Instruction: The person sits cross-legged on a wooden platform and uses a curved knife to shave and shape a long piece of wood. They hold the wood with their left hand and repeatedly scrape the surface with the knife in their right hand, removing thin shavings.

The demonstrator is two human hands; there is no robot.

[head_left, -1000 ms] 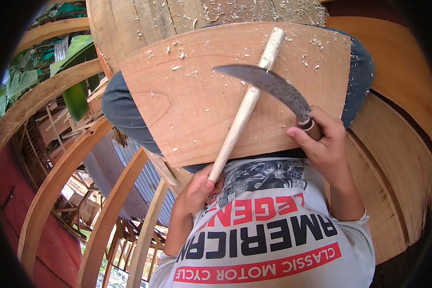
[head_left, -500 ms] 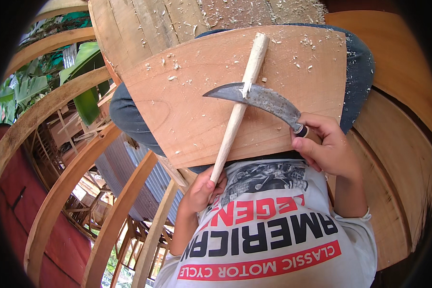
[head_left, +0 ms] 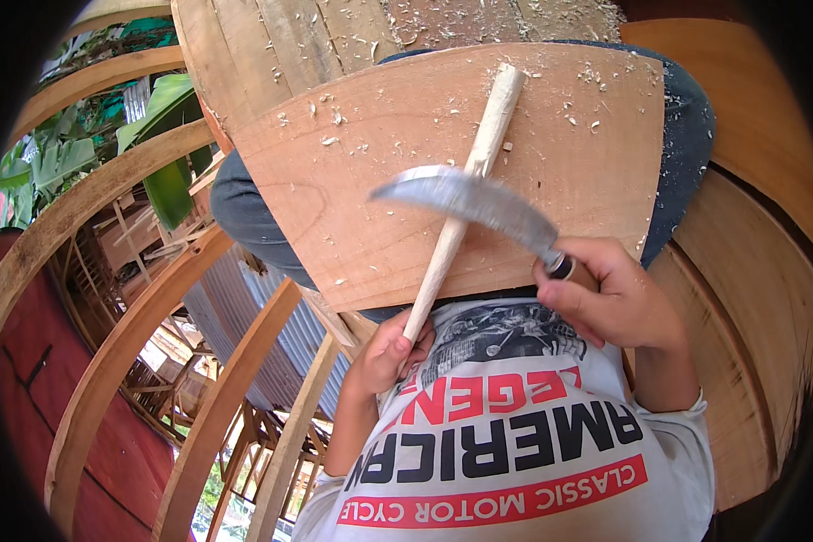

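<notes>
Head view: sickle (head_left: 492, 210) across stick (head_left: 495, 116), shavings (head_left: 330, 141) on board (head_left: 587, 190), rails (head_left: 230, 387) at left.

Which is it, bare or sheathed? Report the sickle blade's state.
Bare: the sickle blade shows uncovered metal along its visible length, up to the handle in the right hand.

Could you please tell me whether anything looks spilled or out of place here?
Yes, slightly: loose wood shavings are scattered over the board around the stick and across the planks beyond, which looks untidy.
</notes>
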